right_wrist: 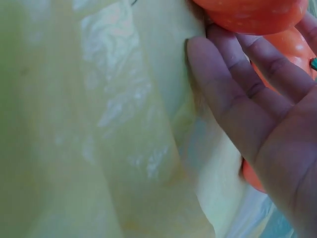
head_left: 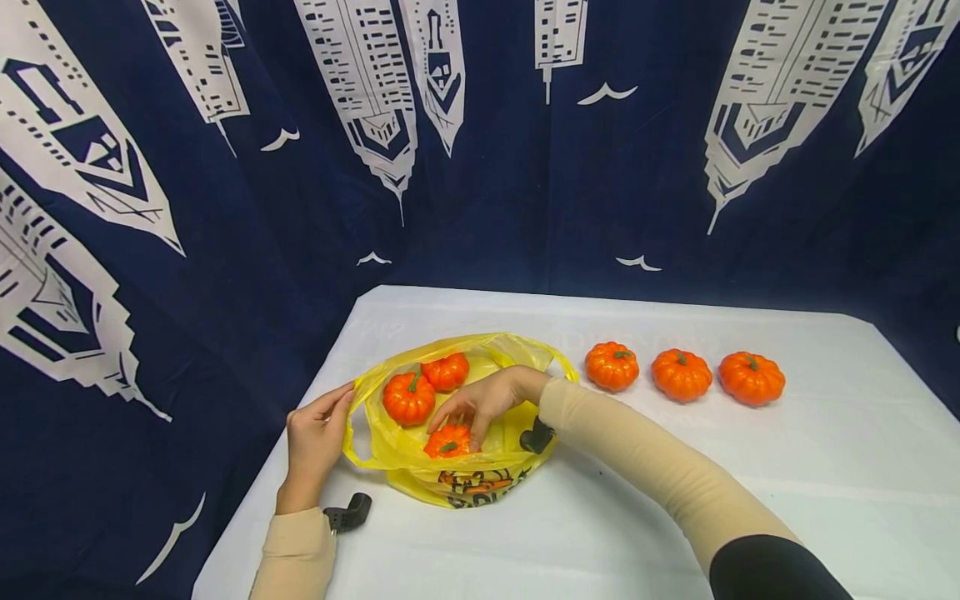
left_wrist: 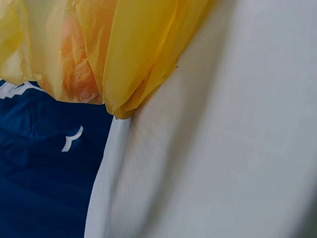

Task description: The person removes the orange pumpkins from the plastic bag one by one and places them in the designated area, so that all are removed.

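Observation:
A yellow plastic bag [head_left: 397, 454] lies with its mouth spread wide on the white table. My left hand [head_left: 317, 437] pinches the left edge of the bag's rim, beside a handle loop. Inside the bag, my right hand [head_left: 487, 402] has its fingers around a small orange pumpkin [head_left: 448, 443] near the front wall. In the right wrist view, fingers [right_wrist: 242, 94] touch the underside of that pumpkin [right_wrist: 257, 15]. Two more pumpkins, one at the left [head_left: 408, 398] and one behind it [head_left: 447, 372], sit in the bag. The left wrist view shows only the bag's outside [left_wrist: 143, 44].
Right of the bag, three orange pumpkins stand in a row: the nearest to the bag [head_left: 611, 367], a middle one [head_left: 681, 375] and a right one [head_left: 752, 379]. The white table [head_left: 637, 533] meets a dark blue printed curtain [head_left: 495, 225] at its back and left.

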The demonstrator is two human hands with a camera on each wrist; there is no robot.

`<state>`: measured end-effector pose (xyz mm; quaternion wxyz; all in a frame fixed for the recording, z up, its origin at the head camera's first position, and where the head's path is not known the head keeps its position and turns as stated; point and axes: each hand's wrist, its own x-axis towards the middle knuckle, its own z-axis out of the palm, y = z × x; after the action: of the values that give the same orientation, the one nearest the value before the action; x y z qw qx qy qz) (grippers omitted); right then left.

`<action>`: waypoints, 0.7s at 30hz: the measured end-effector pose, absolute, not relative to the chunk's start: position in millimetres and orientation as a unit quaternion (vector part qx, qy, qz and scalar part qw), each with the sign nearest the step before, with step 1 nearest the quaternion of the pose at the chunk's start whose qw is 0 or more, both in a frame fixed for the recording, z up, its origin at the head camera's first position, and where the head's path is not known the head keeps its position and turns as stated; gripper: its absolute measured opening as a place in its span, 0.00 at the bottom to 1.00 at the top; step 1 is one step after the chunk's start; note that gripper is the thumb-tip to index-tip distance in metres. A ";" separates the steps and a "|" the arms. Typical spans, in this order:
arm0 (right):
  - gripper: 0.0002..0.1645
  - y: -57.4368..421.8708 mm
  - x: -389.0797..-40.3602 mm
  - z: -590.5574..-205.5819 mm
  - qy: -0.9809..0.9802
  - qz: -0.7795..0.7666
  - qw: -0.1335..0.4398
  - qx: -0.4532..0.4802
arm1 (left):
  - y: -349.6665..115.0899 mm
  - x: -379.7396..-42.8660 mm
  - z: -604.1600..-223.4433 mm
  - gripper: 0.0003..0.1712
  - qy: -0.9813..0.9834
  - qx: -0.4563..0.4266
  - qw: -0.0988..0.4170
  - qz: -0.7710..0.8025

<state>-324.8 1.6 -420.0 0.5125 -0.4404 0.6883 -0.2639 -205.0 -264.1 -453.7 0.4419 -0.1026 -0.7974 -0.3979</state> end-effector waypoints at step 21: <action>0.36 9.7 -327.7 -427.8 0.695 -0.314 0.500 -0.412 | -266.5 -207.0 -455.0 0.11 -0.797 -0.108 0.447 -0.392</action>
<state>-327.7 9.7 -427.8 0.4996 -0.4116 0.6947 -0.3136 -207.0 -266.5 -455.0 0.4471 -0.1076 -0.7966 -0.3923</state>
